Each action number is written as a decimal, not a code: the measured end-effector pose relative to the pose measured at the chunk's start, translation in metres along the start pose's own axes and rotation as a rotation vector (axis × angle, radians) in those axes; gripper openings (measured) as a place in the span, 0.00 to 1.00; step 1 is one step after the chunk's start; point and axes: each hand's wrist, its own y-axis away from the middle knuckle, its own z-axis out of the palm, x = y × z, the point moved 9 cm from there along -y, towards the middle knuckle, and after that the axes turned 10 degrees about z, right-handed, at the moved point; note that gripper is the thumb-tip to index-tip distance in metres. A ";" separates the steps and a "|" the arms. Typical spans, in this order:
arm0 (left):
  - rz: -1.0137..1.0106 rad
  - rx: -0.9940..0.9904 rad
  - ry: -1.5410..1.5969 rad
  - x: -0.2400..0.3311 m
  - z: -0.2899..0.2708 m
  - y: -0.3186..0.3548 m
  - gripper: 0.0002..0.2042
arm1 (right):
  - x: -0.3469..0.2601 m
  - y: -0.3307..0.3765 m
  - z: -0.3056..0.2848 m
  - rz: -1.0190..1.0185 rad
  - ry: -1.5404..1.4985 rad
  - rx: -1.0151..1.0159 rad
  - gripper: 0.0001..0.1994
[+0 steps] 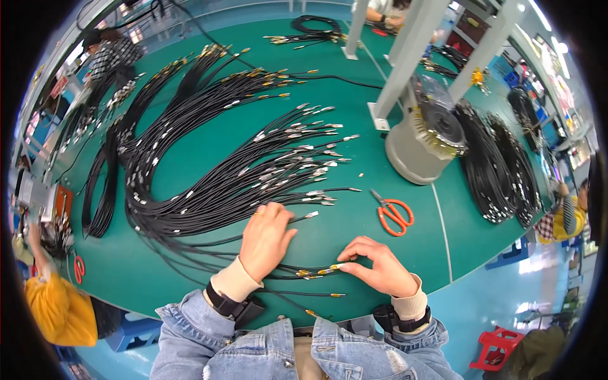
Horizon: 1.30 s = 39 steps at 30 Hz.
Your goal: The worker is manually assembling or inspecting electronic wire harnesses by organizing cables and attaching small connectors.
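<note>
My left hand [266,239] rests over the near edge of a large fan of black cables [240,171], its fingers bent and its thumb apart from them. A single cable with a white tip [311,215] runs out just past its fingers. My right hand [382,268], thumb and forefinger together, pinches the end of a black cable among a few with yellow-gold and white ends [320,272]. Two more loose cable ends [339,295] lie closer to me. Orange-handled snips [394,217] lie a little beyond my right hand.
The green table [354,158] carries a grey round container [418,149] with gold pieces around its top, beside metal posts [402,63]. Bundled black cables [486,168] lie at the right, coiled cables [315,25] at the back. Other people sit around; one wears yellow [60,310].
</note>
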 end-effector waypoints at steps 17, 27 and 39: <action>-0.164 -0.001 0.347 0.011 -0.008 -0.003 0.03 | 0.067 -0.009 -0.321 0.133 0.158 0.883 0.10; -0.188 0.026 0.412 0.009 -0.011 -0.001 0.03 | 0.077 -0.032 -0.320 0.278 -0.022 0.653 0.08; -0.253 0.189 0.456 0.009 -0.034 0.007 0.03 | -0.018 -0.012 -0.108 0.034 -0.624 0.599 0.03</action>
